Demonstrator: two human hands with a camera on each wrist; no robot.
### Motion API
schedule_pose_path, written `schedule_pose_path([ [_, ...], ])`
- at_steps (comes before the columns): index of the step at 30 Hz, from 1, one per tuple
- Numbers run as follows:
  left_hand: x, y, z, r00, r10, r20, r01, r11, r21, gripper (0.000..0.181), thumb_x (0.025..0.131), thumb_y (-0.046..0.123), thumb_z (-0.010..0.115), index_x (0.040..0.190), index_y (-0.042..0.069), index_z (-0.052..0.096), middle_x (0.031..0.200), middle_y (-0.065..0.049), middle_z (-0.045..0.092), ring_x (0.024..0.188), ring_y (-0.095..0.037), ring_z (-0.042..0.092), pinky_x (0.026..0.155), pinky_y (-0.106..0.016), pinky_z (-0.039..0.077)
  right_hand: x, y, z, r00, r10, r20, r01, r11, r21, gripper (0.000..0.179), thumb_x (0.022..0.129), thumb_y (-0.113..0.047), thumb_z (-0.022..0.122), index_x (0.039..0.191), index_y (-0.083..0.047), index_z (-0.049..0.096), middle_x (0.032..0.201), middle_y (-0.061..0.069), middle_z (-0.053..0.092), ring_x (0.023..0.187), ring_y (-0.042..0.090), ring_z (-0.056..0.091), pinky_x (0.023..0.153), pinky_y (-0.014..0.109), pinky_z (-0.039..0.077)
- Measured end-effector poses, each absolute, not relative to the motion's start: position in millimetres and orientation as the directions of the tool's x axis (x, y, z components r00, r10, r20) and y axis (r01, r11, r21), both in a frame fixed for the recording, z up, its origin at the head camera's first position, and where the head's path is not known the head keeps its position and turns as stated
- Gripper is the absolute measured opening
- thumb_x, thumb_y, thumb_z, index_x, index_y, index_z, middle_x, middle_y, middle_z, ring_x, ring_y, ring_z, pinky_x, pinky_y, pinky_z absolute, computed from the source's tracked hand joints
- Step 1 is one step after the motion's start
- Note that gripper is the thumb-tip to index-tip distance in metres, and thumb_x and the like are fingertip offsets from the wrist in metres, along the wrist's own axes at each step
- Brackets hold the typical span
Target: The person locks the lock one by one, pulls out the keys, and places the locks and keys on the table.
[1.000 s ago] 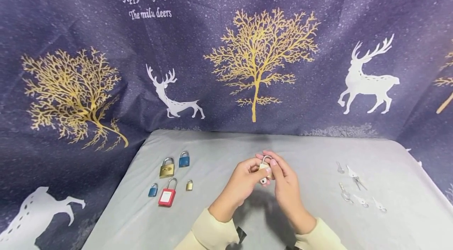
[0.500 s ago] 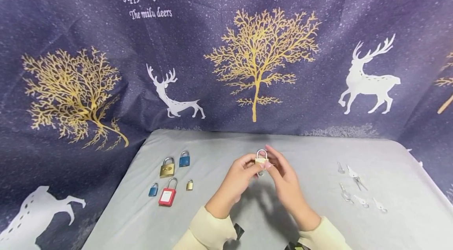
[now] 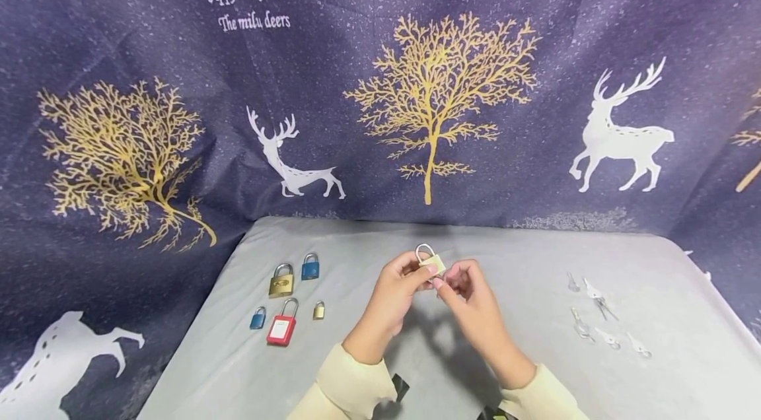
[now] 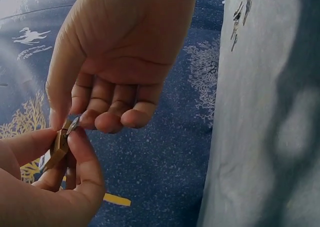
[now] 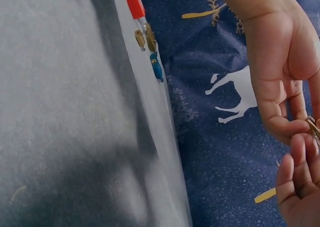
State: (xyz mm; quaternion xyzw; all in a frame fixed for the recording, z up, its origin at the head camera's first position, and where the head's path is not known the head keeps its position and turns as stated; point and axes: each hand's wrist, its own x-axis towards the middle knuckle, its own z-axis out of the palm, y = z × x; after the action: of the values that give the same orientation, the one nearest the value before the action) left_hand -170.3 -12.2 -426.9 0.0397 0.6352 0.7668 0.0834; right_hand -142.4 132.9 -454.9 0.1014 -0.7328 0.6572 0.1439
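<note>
In the head view my left hand [image 3: 389, 298] grips a brass padlock [image 3: 433, 265] above the middle of the table, its silver shackle pointing up and tilted left. The thumb lies across the front of the lock body. My right hand [image 3: 481, 308] meets it at the lower end, thumb and forefinger together, the other fingers curled. In the left wrist view a small silvery key [image 4: 74, 123] juts from the end of the padlock [image 4: 58, 148], between the right hand's thumb and forefinger. The right wrist view shows both hands meeting at its right edge.
On the left of the grey table [image 3: 535, 261] lie a large brass padlock [image 3: 281, 284], a red padlock [image 3: 281, 330], a small brass padlock [image 3: 319, 311], a blue padlock [image 3: 310, 269] and a smaller blue padlock [image 3: 257, 319]. Several keys [image 3: 597, 301] lie at the right. A patterned curtain [image 3: 505, 162] hangs behind.
The padlock has shifted left and tilted its shackle leftward in my left hand. My right hand's fingers have drawn off the lock's side and curled in at its lower end.
</note>
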Motion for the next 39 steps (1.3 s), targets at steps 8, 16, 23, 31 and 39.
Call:
schedule_pose_path([
  [8, -167.1, -10.5, -426.9, -0.983, 0.180, -0.043, -0.087, -0.240, 0.967, 0.013, 0.092, 0.008, 0.069, 0.102, 0.002, 0.064, 0.084, 0.005, 0.067, 0.077, -0.007, 0.065, 0.075, -0.023, 0.056, -141.8, 134.2, -456.0, -0.911, 0.015, 0.412, -0.409, 0.098, -0.907, 0.017, 0.095, 0.001, 0.065, 0.107, 0.002, 0.053, 0.077, 0.014, 0.067, 0.066, 0.015, 0.066, 0.071, 0.027, 0.056],
  [16, -167.3, -9.9, -429.2, -0.982, 0.185, -0.038, -0.089, -0.273, 0.958, 0.014, 0.094, 0.008, 0.068, 0.103, -0.002, 0.065, 0.084, 0.006, 0.070, 0.079, -0.007, 0.066, 0.078, -0.024, 0.058, -140.3, 134.4, -453.8, -0.920, 0.026, 0.392, -0.391, 0.019, -0.920, 0.014, 0.097, 0.002, 0.063, 0.107, 0.007, 0.055, 0.082, 0.018, 0.070, 0.068, 0.012, 0.068, 0.067, 0.029, 0.060],
  [23, -166.2, -9.6, -428.2, -0.981, 0.188, -0.045, -0.098, -0.282, 0.954, 0.009, 0.095, 0.007, 0.066, 0.101, 0.002, 0.064, 0.083, 0.006, 0.070, 0.078, -0.006, 0.067, 0.079, -0.024, 0.057, -139.9, 135.8, -453.7, -0.932, 0.031, 0.360, -0.360, 0.023, -0.933, 0.014, 0.097, 0.000, 0.062, 0.109, 0.006, 0.057, 0.084, 0.016, 0.071, 0.069, 0.012, 0.069, 0.069, 0.029, 0.060],
  [31, -165.1, -8.2, -429.3, -0.982, 0.180, -0.052, -0.103, -0.282, 0.954, 0.008, 0.095, 0.008, 0.066, 0.100, 0.003, 0.065, 0.082, 0.006, 0.070, 0.078, -0.006, 0.066, 0.079, -0.023, 0.056, -140.6, 138.2, -454.8, -0.945, 0.022, 0.328, -0.327, 0.024, -0.945, 0.015, 0.098, -0.001, 0.062, 0.110, 0.006, 0.058, 0.087, 0.019, 0.071, 0.070, 0.012, 0.070, 0.069, 0.029, 0.061],
  [39, -164.8, -4.8, -432.2, -0.987, 0.151, -0.046, -0.090, -0.301, 0.949, 0.009, 0.095, 0.008, 0.066, 0.100, 0.001, 0.065, 0.084, 0.006, 0.070, 0.079, -0.006, 0.066, 0.079, -0.022, 0.057, -142.4, 139.9, -453.1, -0.949, 0.001, 0.317, -0.317, 0.032, -0.948, 0.016, 0.098, -0.001, 0.062, 0.111, 0.006, 0.059, 0.087, 0.019, 0.071, 0.070, 0.012, 0.071, 0.069, 0.031, 0.062],
])
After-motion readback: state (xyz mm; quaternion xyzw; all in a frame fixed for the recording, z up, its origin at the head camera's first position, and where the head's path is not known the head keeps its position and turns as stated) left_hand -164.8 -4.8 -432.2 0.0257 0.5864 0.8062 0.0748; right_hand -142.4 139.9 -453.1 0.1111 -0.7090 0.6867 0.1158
